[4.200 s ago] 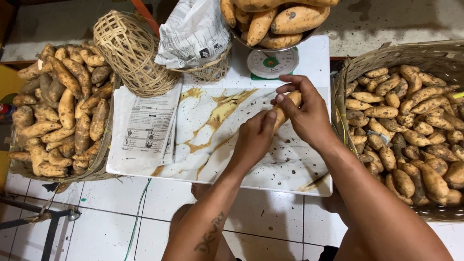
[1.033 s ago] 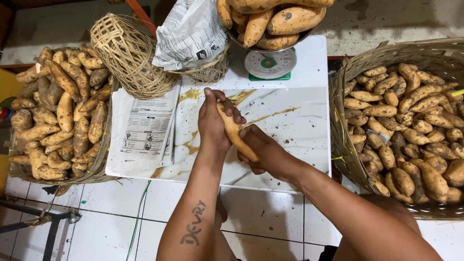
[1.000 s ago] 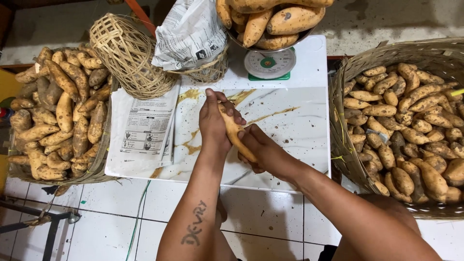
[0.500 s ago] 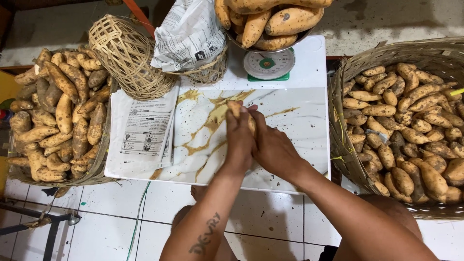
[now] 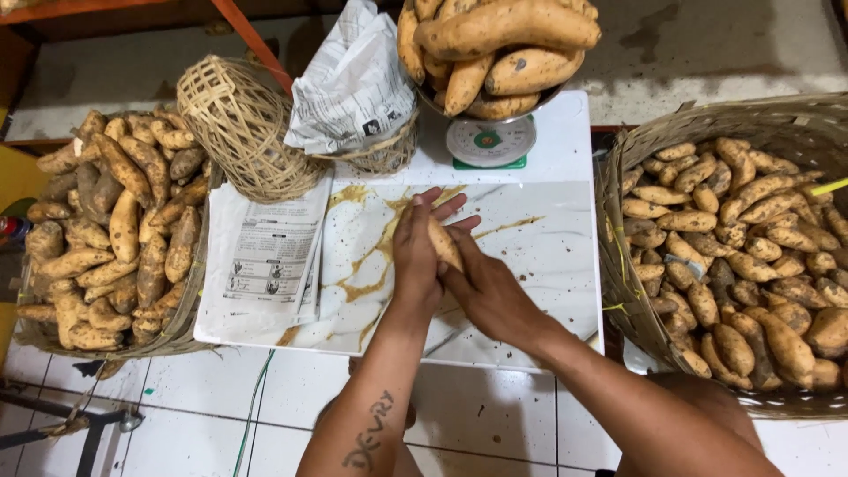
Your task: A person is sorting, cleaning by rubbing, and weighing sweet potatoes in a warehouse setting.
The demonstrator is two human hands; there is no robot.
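Tan sweet potato (image 5: 444,243) gripped between left hand (image 5: 415,261) and right hand (image 5: 486,296), woven baskets (image 5: 636,291) flanking.

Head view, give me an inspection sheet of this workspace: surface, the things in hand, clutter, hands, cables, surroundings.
Surface: white marbled board with brown streaks and crumbs of dirt.
Things in hand: one sweet potato held between both hands above the board.
Clutter: folded newspapers on the board's left side; a tipped woven basket; crumpled newspaper in a second small basket.
Hands: left hand and right hand both clasp the sweet potato.
Cables: a green cord on the tiled floor.
Surroundings: kitchen scale with a bowl piled with sweet potatoes; a full basket on the left and a big basket on the right.
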